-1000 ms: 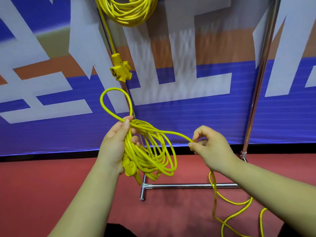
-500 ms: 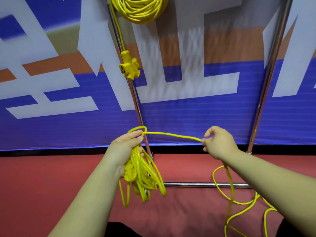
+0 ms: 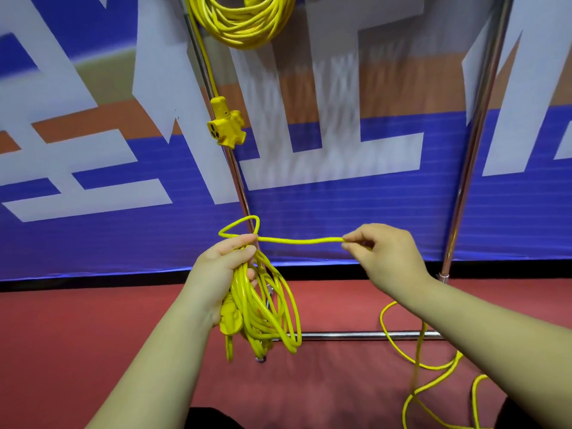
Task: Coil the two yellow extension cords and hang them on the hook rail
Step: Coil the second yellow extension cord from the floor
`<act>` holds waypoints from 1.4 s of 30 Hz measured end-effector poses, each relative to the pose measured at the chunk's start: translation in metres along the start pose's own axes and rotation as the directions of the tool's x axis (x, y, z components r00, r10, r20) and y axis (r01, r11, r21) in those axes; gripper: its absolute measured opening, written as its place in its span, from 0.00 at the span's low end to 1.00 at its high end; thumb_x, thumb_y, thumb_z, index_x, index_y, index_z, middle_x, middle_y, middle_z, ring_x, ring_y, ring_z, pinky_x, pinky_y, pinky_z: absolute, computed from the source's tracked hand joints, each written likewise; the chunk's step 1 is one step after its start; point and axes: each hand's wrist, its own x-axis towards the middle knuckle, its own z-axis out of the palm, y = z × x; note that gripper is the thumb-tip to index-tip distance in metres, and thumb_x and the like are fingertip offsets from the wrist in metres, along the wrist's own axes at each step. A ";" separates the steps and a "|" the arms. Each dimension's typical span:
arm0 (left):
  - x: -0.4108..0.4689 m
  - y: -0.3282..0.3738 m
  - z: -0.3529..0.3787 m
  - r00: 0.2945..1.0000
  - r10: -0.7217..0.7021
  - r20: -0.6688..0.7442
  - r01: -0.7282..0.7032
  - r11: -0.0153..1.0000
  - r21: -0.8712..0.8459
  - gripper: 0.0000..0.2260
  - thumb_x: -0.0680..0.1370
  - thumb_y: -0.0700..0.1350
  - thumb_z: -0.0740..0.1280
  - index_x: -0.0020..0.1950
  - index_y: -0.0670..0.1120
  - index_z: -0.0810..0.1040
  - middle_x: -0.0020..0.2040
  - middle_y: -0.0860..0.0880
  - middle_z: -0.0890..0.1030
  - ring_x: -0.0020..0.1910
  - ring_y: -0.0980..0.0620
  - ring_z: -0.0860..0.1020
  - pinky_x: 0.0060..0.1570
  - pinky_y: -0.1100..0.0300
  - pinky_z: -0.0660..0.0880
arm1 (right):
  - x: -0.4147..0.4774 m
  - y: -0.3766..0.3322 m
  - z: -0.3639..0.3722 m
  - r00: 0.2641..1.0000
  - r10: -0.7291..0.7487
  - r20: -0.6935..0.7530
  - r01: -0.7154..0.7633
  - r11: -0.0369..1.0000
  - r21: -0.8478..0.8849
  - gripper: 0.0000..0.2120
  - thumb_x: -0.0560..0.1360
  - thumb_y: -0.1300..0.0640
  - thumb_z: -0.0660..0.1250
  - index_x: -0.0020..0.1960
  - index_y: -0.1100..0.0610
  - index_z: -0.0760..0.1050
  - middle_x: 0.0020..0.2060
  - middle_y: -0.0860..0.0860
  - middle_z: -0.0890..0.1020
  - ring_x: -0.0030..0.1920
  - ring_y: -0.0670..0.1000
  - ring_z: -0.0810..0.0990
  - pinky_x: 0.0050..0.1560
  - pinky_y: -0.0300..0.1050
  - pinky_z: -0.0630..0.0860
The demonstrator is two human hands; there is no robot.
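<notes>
You are gripping the coil (image 3: 266, 311) in your left hand (image 3: 223, 274), low centre of the frame, fingers curled round its top. Your right hand (image 3: 383, 255) is pinching the cord (image 3: 300, 241) at centre right and drawing it level between the two. The loop (image 3: 236, 225) above your left hand, wide a second ago, is shrinking to a small eye, and the coil is hanging narrower than before, which suggests another turn is being laid on. Slack (image 3: 431, 367) is trailing on the floor (image 3: 77, 351) at lower right, so coiling is not finished. The hung coil (image 3: 241, 29) is sitting at top centre, its socket (image 3: 226, 125) dangling below.
</notes>
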 end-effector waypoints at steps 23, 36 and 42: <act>0.006 0.008 -0.005 0.970 0.198 -0.143 -0.231 0.937 -0.263 0.10 0.79 0.33 0.63 0.55 0.44 0.79 0.32 0.47 0.77 0.26 0.54 0.74 0.28 0.61 0.75 | -0.014 0.016 0.001 0.564 0.287 0.774 0.228 0.847 -0.480 0.08 0.78 0.54 0.66 0.48 0.56 0.81 0.46 0.53 0.87 0.40 0.51 0.81 0.43 0.41 0.77; 0.003 -0.014 0.011 0.963 0.264 -0.060 -0.261 0.963 0.066 0.13 0.77 0.28 0.66 0.54 0.43 0.81 0.34 0.43 0.77 0.29 0.48 0.78 0.35 0.54 0.79 | -0.039 -0.062 -0.024 0.615 -0.604 0.507 0.661 0.745 0.086 0.15 0.75 0.59 0.67 0.60 0.48 0.81 0.48 0.46 0.78 0.45 0.45 0.77 0.40 0.40 0.72; -0.009 -0.023 0.037 0.978 0.174 0.118 -0.184 0.980 0.079 0.13 0.76 0.30 0.68 0.54 0.46 0.84 0.37 0.37 0.79 0.31 0.46 0.78 0.37 0.53 0.79 | -0.021 -0.058 -0.035 0.940 -0.309 0.145 0.276 0.937 0.214 0.09 0.70 0.49 0.78 0.43 0.47 0.79 0.32 0.39 0.79 0.35 0.40 0.76 0.37 0.29 0.67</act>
